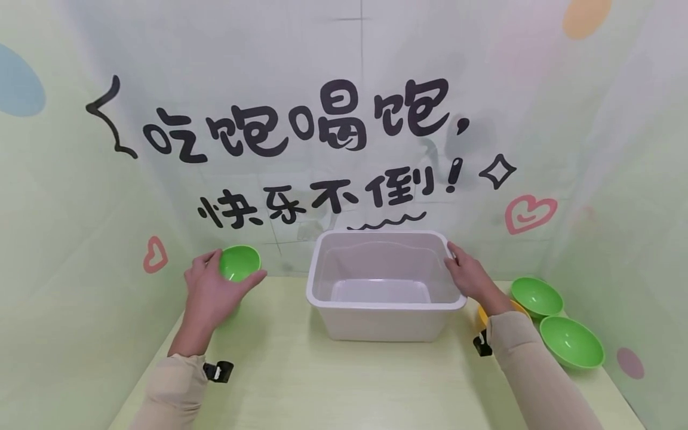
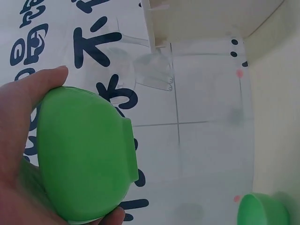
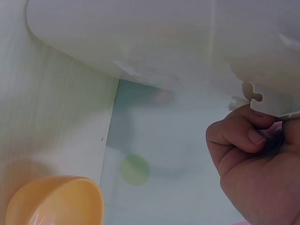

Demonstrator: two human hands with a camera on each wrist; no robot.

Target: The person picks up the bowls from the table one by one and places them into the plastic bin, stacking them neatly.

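Observation:
My left hand grips a small green bowl from its near side, raised above the table at the left. Its thumb and fingers curl round the rim, and the outside of the bowl with its foot faces the left wrist view. A second green bowl shows low in that view, partly cut off by the frame edge. My right hand pinches the right rim of a white plastic bin. The bin's inside is bare, and part of the right fingers is hidden under the rim in the right wrist view.
To the right, a yellow bowl sits on the table, partly behind my right forearm in the head view. Beside it are a green bowl and another green bowl. A printed curtain encloses the back and sides.

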